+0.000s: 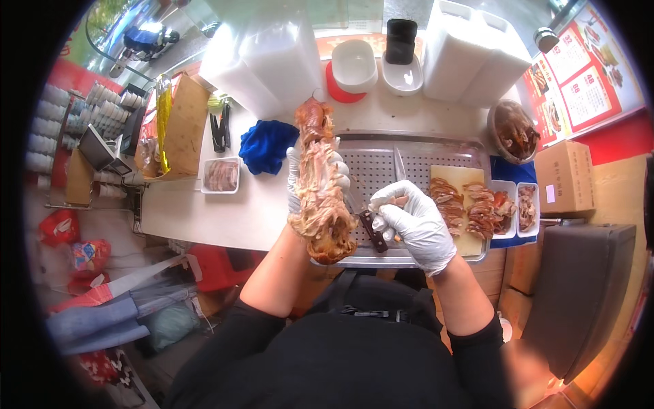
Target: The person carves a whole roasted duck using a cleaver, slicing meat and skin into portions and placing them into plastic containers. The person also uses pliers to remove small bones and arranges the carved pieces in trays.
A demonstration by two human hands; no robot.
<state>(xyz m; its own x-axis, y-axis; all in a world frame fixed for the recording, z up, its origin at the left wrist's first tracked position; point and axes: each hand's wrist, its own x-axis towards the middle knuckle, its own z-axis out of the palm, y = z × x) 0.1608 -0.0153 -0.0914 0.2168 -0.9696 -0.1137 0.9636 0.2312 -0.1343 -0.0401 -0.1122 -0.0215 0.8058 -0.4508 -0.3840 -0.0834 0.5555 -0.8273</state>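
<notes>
My left hand (341,171), in a white glove, grips a roast duck carcass (322,179) upright over the table, its meat largely stripped to the bone. My gloved right hand (414,222) is curled, with what looks like a small tan piece of meat (399,202) between thumb and fingers. Beneath both hands is a perforated metal tray (365,153). By my right fingertips lies a knife with a dark riveted handle (374,232). A second blade (399,164) points away just beyond that hand; its handle is hidden. Sliced roast duck (465,207) covers part of a pale cutting board (457,174).
White trays of meat (527,204) and a bowl of duck pieces (513,132) stand at right. A blue cloth (268,146), meat tray (221,175) and stapler (220,128) lie left. Tall container stacks (278,61) flank white bowls (354,66). Cardboard boxes (566,176) border the right.
</notes>
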